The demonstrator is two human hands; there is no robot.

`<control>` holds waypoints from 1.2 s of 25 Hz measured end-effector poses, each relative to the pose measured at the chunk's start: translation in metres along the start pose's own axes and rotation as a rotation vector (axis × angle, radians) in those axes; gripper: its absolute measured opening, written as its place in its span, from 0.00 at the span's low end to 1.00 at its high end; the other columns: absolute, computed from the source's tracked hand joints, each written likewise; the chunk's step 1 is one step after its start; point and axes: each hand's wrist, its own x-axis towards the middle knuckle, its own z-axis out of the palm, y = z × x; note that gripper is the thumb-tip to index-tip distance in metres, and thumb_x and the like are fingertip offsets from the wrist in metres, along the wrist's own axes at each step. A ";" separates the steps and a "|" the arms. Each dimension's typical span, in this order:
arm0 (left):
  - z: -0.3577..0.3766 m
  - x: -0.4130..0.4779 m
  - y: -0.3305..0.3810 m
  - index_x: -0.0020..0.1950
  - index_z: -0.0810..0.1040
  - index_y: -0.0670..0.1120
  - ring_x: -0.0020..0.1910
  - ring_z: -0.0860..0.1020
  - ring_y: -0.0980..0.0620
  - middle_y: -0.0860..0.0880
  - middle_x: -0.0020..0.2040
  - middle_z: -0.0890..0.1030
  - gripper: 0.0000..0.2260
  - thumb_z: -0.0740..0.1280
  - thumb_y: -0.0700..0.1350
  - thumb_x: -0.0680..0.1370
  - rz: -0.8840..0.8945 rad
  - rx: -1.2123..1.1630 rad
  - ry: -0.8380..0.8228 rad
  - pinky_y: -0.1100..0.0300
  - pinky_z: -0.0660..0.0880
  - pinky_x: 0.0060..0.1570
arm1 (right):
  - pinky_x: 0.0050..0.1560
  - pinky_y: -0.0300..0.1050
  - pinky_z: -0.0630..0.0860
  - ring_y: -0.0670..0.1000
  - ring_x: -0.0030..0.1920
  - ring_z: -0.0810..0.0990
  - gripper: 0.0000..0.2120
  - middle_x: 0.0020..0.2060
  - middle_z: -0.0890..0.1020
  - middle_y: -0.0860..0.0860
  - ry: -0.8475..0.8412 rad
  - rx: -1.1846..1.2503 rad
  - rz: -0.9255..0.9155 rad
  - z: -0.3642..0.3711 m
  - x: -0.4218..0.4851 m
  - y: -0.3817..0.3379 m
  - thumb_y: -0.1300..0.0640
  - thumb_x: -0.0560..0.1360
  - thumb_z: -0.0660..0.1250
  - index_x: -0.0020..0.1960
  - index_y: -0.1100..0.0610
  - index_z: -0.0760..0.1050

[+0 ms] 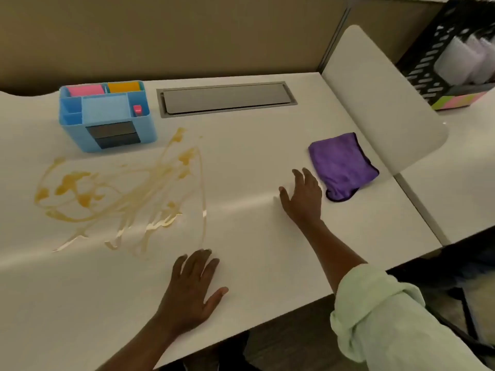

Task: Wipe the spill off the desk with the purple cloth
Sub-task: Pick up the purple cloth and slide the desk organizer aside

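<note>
A folded purple cloth (341, 164) lies on the white desk (254, 156) at the right. My right hand (302, 195) hovers just left of the cloth, fingers spread, holding nothing and apart from it. My left hand (191, 287) rests flat on the desk near the front edge, fingers apart. A yellow-brown spill (117, 194) is smeared in streaks and blobs across the left part of the desk, just beyond my left hand's fingertips.
A blue desk organizer (107, 116) with coloured notes stands behind the spill. A grey cable hatch (226, 99) is set into the desk at the back. A white divider panel (383, 97) rises at the right, with a black mesh basket (452, 54) beyond it.
</note>
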 end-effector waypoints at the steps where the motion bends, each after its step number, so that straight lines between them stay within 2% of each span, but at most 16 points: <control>1: 0.008 0.008 0.011 0.67 0.80 0.44 0.70 0.77 0.40 0.41 0.70 0.79 0.29 0.53 0.63 0.83 0.059 0.022 -0.006 0.43 0.63 0.71 | 0.77 0.60 0.62 0.63 0.78 0.63 0.31 0.78 0.65 0.63 0.009 -0.033 0.034 -0.004 0.010 0.011 0.47 0.79 0.67 0.77 0.60 0.65; 2: 0.008 0.015 0.020 0.68 0.81 0.44 0.69 0.78 0.40 0.41 0.70 0.79 0.30 0.52 0.64 0.83 0.099 0.041 -0.062 0.43 0.63 0.71 | 0.78 0.61 0.59 0.64 0.79 0.60 0.32 0.79 0.63 0.63 0.004 -0.069 0.094 -0.009 0.018 0.021 0.47 0.79 0.66 0.78 0.59 0.63; 4: 0.017 0.025 0.029 0.68 0.81 0.45 0.70 0.79 0.41 0.42 0.71 0.79 0.30 0.52 0.64 0.83 0.182 0.096 -0.066 0.43 0.63 0.72 | 0.80 0.61 0.54 0.63 0.81 0.56 0.35 0.81 0.58 0.62 -0.030 -0.121 0.182 -0.017 0.038 0.044 0.45 0.80 0.65 0.80 0.58 0.59; 6: 0.024 0.028 0.026 0.68 0.80 0.45 0.72 0.76 0.43 0.42 0.72 0.79 0.30 0.52 0.64 0.83 0.190 0.088 -0.005 0.43 0.62 0.72 | 0.81 0.61 0.53 0.63 0.82 0.54 0.35 0.82 0.56 0.61 -0.060 -0.128 0.225 -0.016 0.048 0.061 0.45 0.80 0.65 0.81 0.58 0.57; 10: 0.030 0.025 0.024 0.67 0.81 0.45 0.73 0.69 0.45 0.42 0.71 0.79 0.29 0.52 0.64 0.83 0.196 0.086 0.095 0.43 0.63 0.72 | 0.75 0.59 0.62 0.64 0.75 0.66 0.28 0.76 0.68 0.62 -0.060 -0.172 0.213 -0.014 0.057 0.086 0.52 0.81 0.64 0.78 0.60 0.63; 13: 0.030 0.026 0.025 0.67 0.81 0.45 0.73 0.69 0.45 0.43 0.71 0.80 0.30 0.52 0.64 0.83 0.201 0.086 0.124 0.43 0.63 0.72 | 0.65 0.58 0.70 0.65 0.65 0.73 0.23 0.66 0.75 0.63 0.007 -0.246 0.167 -0.013 0.063 0.092 0.63 0.79 0.61 0.74 0.63 0.68; 15: 0.031 0.026 0.024 0.67 0.81 0.46 0.73 0.71 0.45 0.44 0.70 0.80 0.29 0.52 0.64 0.83 0.203 0.093 0.128 0.44 0.63 0.72 | 0.63 0.58 0.73 0.65 0.62 0.75 0.23 0.63 0.76 0.64 -0.006 -0.265 0.177 -0.017 0.071 0.090 0.67 0.79 0.61 0.73 0.64 0.68; 18: 0.030 0.026 0.024 0.68 0.81 0.47 0.71 0.75 0.45 0.45 0.70 0.80 0.29 0.52 0.65 0.83 0.189 0.086 0.135 0.44 0.63 0.72 | 0.61 0.57 0.75 0.65 0.60 0.76 0.21 0.60 0.77 0.64 -0.095 -0.224 0.208 -0.020 0.077 0.074 0.65 0.79 0.60 0.72 0.64 0.68; 23: 0.025 0.026 0.024 0.68 0.80 0.49 0.73 0.71 0.47 0.47 0.71 0.80 0.28 0.52 0.65 0.83 0.164 0.050 0.096 0.46 0.61 0.74 | 0.49 0.53 0.76 0.61 0.54 0.77 0.14 0.55 0.76 0.61 -0.294 -0.049 0.141 -0.016 0.030 0.012 0.61 0.81 0.60 0.65 0.63 0.71; 26: 0.012 0.026 0.027 0.69 0.79 0.49 0.72 0.75 0.47 0.49 0.71 0.80 0.28 0.52 0.65 0.83 0.074 -0.045 0.091 0.48 0.61 0.73 | 0.44 0.46 0.71 0.55 0.48 0.76 0.14 0.49 0.76 0.56 -0.359 0.099 0.095 -0.009 -0.022 -0.028 0.61 0.80 0.62 0.65 0.62 0.72; 30: -0.005 0.022 0.022 0.70 0.75 0.48 0.68 0.72 0.52 0.49 0.67 0.79 0.28 0.53 0.65 0.83 -0.234 -0.315 0.248 0.57 0.63 0.66 | 0.53 0.42 0.75 0.50 0.50 0.75 0.21 0.54 0.79 0.54 -0.482 0.287 0.107 -0.004 -0.087 -0.080 0.59 0.81 0.64 0.73 0.58 0.68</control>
